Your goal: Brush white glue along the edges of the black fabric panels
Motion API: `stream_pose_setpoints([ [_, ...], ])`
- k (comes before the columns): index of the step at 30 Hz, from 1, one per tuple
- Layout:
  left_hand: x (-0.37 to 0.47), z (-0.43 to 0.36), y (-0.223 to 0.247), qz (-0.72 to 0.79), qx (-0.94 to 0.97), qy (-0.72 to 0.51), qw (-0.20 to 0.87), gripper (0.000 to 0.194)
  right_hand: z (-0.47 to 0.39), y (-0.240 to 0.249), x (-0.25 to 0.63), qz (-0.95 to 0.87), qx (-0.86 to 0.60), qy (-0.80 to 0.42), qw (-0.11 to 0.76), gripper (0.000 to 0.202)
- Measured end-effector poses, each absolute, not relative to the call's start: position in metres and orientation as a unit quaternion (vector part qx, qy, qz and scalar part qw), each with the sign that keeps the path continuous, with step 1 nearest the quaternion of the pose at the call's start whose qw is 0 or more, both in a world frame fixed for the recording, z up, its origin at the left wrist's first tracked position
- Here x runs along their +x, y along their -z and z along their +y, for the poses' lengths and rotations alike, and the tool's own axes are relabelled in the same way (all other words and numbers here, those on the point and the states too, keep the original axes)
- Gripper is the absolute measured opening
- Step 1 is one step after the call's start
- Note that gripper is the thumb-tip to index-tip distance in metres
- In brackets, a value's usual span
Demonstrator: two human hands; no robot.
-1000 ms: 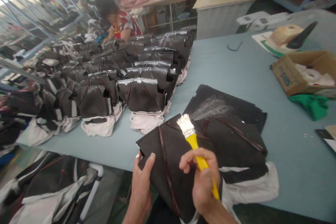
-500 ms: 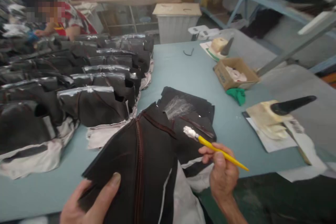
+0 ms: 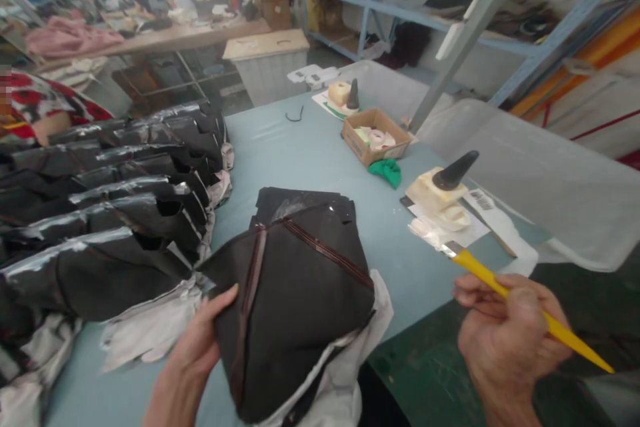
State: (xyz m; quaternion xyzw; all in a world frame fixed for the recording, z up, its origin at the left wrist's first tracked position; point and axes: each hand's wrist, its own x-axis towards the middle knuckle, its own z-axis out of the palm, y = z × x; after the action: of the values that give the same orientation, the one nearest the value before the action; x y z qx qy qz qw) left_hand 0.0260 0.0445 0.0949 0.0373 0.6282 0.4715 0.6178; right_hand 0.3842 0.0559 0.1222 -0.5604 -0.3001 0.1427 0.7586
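My left hand (image 3: 203,330) grips the left edge of a dark stitched garment piece (image 3: 300,287), thumb on top. Brown double seams run across it, and pale lining cloth (image 3: 340,373) hangs from its lower side. Between the fingers and thumb of my right hand (image 3: 515,327) is a yellow-handled brush (image 3: 480,268), its bristles coated in white paste. The brush points left, near a glue container (image 3: 437,197) with a black cone on it. Beneath the garment's far edge lies a dark panel (image 3: 305,199) with whitish streaks.
Rows of dark folded pieces with glossy, whitish upper edges (image 3: 95,247) fill the left of the table (image 3: 265,147). A cardboard box (image 3: 357,147), green cloth (image 3: 386,172) and second cone-topped container (image 3: 343,97) stand right. A person's sleeve (image 3: 60,100) shows far left.
The view has swung right. My right hand has carried the brush from above the dark panel to beside the glue container. The garment piece now lies across most of the streaked panel.
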Motion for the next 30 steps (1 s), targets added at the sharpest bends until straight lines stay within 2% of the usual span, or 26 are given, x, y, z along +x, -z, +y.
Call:
stream_pose_setpoints([
  [4,0.059,0.048,-0.03,0.646,-0.014,-0.441,0.624,0.022,0.056,-0.113,0.38,-0.313,-0.572,-0.224,0.725,0.01],
  [7,0.063,0.028,-0.011,0.668,-0.042,-0.452,0.59,0.025,0.058,-0.097,0.372,-0.342,-0.584,-0.288,0.677,0.012],
  [12,0.057,0.008,-0.011,0.678,-0.065,-0.472,0.56,0.038,0.077,-0.066,0.354,-0.395,-0.609,-0.353,0.59,0.025],
  [17,0.06,0.01,-0.012,0.681,-0.07,-0.475,0.553,0.049,0.1,-0.046,0.334,-0.394,-0.627,-0.391,0.547,0.035],
  [21,0.059,0.01,-0.012,0.706,-0.025,-0.458,0.54,0.065,0.106,-0.038,0.318,-0.407,-0.654,-0.358,0.528,0.035],
  [25,0.051,0.006,-0.006,0.728,0.009,-0.435,0.53,0.066,0.11,-0.035,0.298,-0.395,-0.691,-0.308,0.521,0.035],
  [30,0.046,-0.001,-0.003,0.725,0.015,-0.421,0.546,0.072,0.118,-0.04,0.268,-0.403,-0.698,-0.306,0.507,0.033],
])
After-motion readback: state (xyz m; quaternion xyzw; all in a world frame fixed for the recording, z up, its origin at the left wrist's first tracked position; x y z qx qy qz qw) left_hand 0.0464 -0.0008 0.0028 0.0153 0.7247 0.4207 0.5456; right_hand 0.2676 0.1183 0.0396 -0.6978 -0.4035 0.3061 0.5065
